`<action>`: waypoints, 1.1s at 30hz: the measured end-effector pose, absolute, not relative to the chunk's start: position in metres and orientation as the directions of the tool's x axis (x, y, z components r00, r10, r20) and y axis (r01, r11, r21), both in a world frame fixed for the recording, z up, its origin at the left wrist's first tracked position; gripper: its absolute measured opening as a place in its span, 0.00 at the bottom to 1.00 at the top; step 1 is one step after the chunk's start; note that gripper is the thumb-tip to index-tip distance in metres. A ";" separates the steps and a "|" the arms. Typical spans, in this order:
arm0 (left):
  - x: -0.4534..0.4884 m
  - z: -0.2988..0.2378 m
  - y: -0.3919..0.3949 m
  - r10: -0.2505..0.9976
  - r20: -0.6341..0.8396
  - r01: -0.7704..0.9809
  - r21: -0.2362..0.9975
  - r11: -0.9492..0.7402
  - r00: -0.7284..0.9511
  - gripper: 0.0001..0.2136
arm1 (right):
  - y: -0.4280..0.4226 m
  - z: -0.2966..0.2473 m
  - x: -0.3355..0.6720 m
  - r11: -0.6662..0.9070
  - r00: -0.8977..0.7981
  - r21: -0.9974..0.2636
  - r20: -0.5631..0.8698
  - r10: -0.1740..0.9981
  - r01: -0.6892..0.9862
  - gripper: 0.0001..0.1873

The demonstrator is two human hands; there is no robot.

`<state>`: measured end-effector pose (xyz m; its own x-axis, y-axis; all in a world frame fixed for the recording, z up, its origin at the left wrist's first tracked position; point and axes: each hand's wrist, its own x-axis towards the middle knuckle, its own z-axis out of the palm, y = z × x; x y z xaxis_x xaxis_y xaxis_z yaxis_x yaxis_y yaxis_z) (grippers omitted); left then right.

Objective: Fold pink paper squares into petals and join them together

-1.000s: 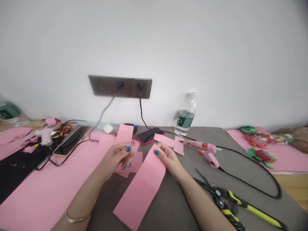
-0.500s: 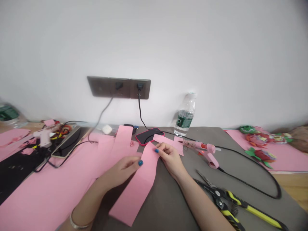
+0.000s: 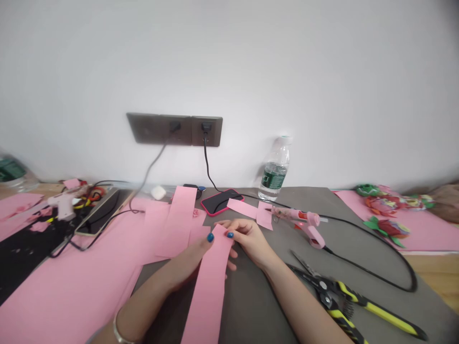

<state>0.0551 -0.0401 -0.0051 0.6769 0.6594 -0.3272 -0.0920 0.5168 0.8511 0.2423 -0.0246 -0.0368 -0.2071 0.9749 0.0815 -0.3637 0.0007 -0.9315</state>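
A long pink paper strip (image 3: 210, 291) runs from the table's middle towards me. My left hand (image 3: 191, 260) pinches its upper left corner with thumb and fingers. My right hand (image 3: 249, 239) pinches its upper right corner. Both hands meet at the strip's far end, over the grey table (image 3: 265, 306). More pink paper pieces (image 3: 179, 220) lie just beyond my left hand, and two small pink pieces (image 3: 254, 212) lie beyond my right hand.
A pink glue gun (image 3: 304, 224) with a black cord lies to the right, yellow-handled pliers (image 3: 344, 298) nearer me. A phone in a red case (image 3: 222, 200), a water bottle (image 3: 274, 169) and wall sockets (image 3: 175, 129) are at the back. A large pink sheet (image 3: 60, 286) covers the left; paper flowers (image 3: 389, 215) far right.
My left hand left the small pink pieces and came right to grip the strip's top corner. The strip swung from a slant to nearly straight towards me.
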 end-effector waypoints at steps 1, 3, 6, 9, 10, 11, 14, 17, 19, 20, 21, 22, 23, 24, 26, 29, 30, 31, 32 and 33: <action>0.054 -0.003 -0.040 0.680 -0.321 -0.078 0.870 0.487 0.659 0.30 | -0.025 -0.037 0.242 0.001 -0.211 -0.933 0.082 0.974 -0.359 0.09; 0.052 0.001 -0.040 0.713 -0.302 -0.064 0.897 0.437 0.633 0.31 | -0.025 -0.037 0.242 -0.001 -0.207 -0.936 0.076 0.975 -0.351 0.10; 0.050 0.003 -0.039 0.718 -0.335 -0.072 0.879 0.472 0.610 0.30 | -0.025 -0.039 0.241 -0.011 -0.186 -0.938 0.057 0.981 -0.345 0.13; 0.050 0.001 -0.038 0.700 -0.344 -0.113 0.848 0.517 0.626 0.29 | -0.025 -0.038 0.241 -0.002 -0.169 -0.945 0.056 0.984 -0.326 0.14; 0.050 0.000 -0.037 0.697 -0.331 -0.122 0.849 0.515 0.636 0.28 | -0.025 -0.037 0.241 0.005 -0.163 -0.949 0.060 0.985 -0.316 0.14; 0.050 -0.001 -0.036 0.694 -0.314 -0.123 0.856 0.502 0.648 0.28 | -0.025 -0.035 0.241 0.012 -0.159 -0.952 0.063 0.985 -0.304 0.14; 0.048 -0.003 -0.033 0.695 -0.282 -0.085 0.893 0.443 0.661 0.23 | -0.026 -0.032 0.241 0.034 -0.164 -0.967 0.077 0.983 -0.251 0.13; 0.046 -0.001 -0.031 0.703 -0.284 -0.060 0.905 0.421 0.652 0.21 | -0.026 -0.030 0.241 0.087 -0.166 -0.986 0.111 0.980 -0.144 0.13; 0.046 0.000 -0.031 0.699 -0.315 -0.035 0.899 0.437 0.642 0.21 | -0.026 -0.032 0.241 0.111 -0.163 -0.989 0.125 0.979 -0.093 0.13; 0.046 0.001 -0.031 0.693 -0.333 -0.020 0.894 0.448 0.639 0.22 | -0.026 -0.033 0.240 0.113 -0.162 -0.990 0.125 0.979 -0.083 0.12; 0.046 0.001 -0.031 0.686 -0.353 -0.002 0.889 0.459 0.636 0.23 | -0.026 -0.034 0.240 0.112 -0.160 -0.991 0.123 0.979 -0.078 0.11; 0.046 0.001 -0.031 0.684 -0.370 0.016 0.885 0.465 0.629 0.25 | -0.026 -0.035 0.239 0.112 -0.155 -0.991 0.122 0.980 -0.072 0.11; 0.045 0.000 -0.030 0.689 -0.381 0.033 0.887 0.461 0.616 0.26 | -0.026 -0.036 0.239 0.113 -0.152 -0.991 0.122 0.981 -0.065 0.11; 0.044 0.000 -0.029 0.702 -0.387 0.049 0.892 0.450 0.598 0.26 | -0.025 -0.037 0.239 0.112 -0.143 -0.991 0.121 0.982 -0.070 0.11; 0.041 0.000 -0.027 0.741 -0.384 0.085 0.909 0.408 0.550 0.25 | -0.024 -0.038 0.240 0.102 -0.118 -0.988 0.115 0.986 -0.116 0.11; 0.033 0.005 -0.023 0.773 -0.372 0.112 0.922 0.370 0.513 0.23 | -0.023 -0.038 0.246 0.058 -0.077 -0.975 0.076 0.994 -0.212 0.14; 0.030 0.007 -0.022 0.768 -0.375 0.107 0.920 0.377 0.520 0.23 | -0.023 -0.037 0.248 0.034 -0.076 -0.972 0.053 0.996 -0.231 0.16; 0.027 0.010 -0.022 0.754 -0.378 0.097 0.916 0.390 0.537 0.23 | -0.023 -0.036 0.251 0.006 -0.087 -0.970 0.028 0.996 -0.245 0.17; 0.024 0.012 -0.021 0.736 -0.380 0.093 0.912 0.399 0.560 0.23 | -0.023 -0.034 0.254 -0.030 -0.111 -0.967 -0.001 0.994 -0.254 0.18; 0.021 0.015 -0.020 0.721 -0.377 0.098 0.912 0.398 0.582 0.23 | -0.023 -0.033 0.257 -0.061 -0.139 -0.964 -0.025 0.990 -0.259 0.19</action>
